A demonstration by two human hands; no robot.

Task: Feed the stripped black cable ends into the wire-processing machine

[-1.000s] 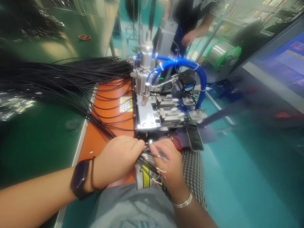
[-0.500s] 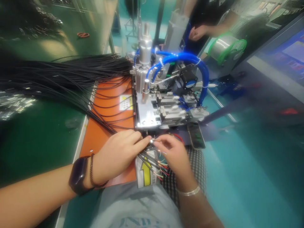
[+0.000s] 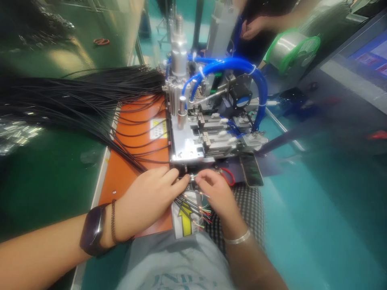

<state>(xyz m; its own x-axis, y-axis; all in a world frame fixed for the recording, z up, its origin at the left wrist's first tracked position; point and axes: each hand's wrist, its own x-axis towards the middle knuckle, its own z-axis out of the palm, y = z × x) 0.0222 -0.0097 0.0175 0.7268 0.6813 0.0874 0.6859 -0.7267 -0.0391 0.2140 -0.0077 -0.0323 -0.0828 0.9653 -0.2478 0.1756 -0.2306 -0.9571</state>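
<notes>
The left hand [image 3: 148, 203] and right hand [image 3: 216, 193], fingers closed, pinch thin black cables [image 3: 189, 200] with coloured stripped ends at the front edge of a silver metal wire-processing machine [image 3: 184, 147], beside an orange mat [image 3: 111, 185].

From where I'm steering, I see a glossy dark green anti-static bench surface [image 3: 51, 193] running along the left, with a soft patch of overhead light [image 3: 68, 60] glaring off a green panel beyond it. A teal painted floor [image 3: 314, 237] spreads out on the right, and a slim metal wheeled stand [image 3: 164, 30] waits far back. A blue-lit monitor screen [image 3: 373, 60] sits at the right edge.
</notes>
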